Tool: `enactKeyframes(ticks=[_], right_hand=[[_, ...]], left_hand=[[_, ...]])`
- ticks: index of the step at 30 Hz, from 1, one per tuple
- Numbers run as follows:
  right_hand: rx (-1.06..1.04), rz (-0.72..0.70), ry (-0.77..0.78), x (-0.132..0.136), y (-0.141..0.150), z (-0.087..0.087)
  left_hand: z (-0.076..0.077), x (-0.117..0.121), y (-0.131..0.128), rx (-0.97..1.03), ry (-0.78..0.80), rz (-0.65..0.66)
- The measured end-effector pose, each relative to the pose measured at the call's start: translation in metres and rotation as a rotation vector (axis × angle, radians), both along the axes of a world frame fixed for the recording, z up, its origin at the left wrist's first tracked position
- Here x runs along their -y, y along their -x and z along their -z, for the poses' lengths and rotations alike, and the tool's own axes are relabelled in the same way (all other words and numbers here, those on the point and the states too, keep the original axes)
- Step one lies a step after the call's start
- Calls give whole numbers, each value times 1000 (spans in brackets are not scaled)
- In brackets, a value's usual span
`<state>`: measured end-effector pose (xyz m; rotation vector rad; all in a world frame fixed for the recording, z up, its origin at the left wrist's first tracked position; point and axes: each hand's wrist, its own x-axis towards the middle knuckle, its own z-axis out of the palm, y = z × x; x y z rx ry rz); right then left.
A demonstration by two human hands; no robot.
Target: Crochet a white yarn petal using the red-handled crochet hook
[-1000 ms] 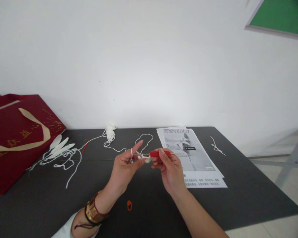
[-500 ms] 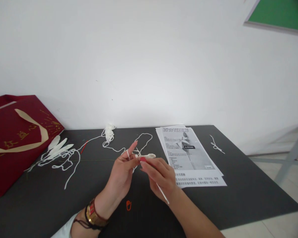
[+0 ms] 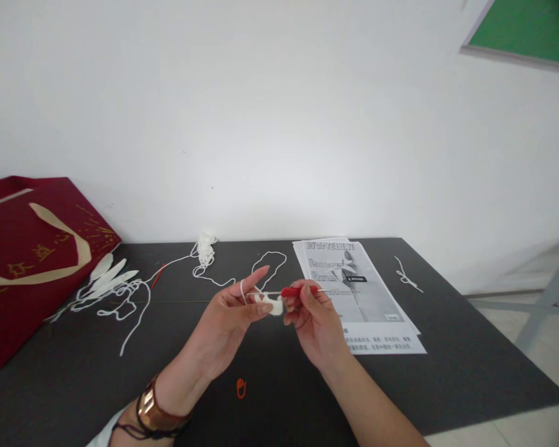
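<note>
Between thumb and fingers, my left hand (image 3: 233, 316) pinches a small white crochet piece (image 3: 274, 305). White yarn (image 3: 243, 292) loops around its raised index finger. My right hand (image 3: 317, 320) is closed on the red grip of a crochet hook (image 3: 300, 291). The hook lies nearly level, its metal shaft pointing left to the top edge of the piece. Whether its tip sits inside a stitch is too small to tell. A strand runs back from my left hand to a bundle of white yarn (image 3: 205, 249) by the wall.
An orange stitch marker (image 3: 241, 388) lies near the front. Printed sheets (image 3: 377, 298) are at the right, with a tied bit of yarn (image 3: 406, 277) beyond. On the left are finished white petal-shaped pieces (image 3: 114, 276), a thin red stick (image 3: 158, 275) and a dark red bag (image 3: 23, 310).
My right hand has turned and moved right, bringing the hook from a steep slant to nearly level. The crochet piece now hangs below the hook, its edge facing up.
</note>
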<state>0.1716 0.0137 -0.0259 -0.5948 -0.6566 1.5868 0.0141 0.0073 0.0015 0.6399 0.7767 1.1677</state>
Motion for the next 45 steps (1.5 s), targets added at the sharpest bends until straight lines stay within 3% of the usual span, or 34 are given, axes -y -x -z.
enactKeyframes(ticks=[14, 37, 45], right_hand=[[60, 39, -94, 1, -14, -13], [440, 260, -448, 11, -31, -17], [524, 240, -510, 14, -35, -18]], left_hand=[[-12, 13, 2, -168, 49, 35], [-9, 10, 2, -320, -11, -29], [-7, 11, 0, -361, -30, -41]])
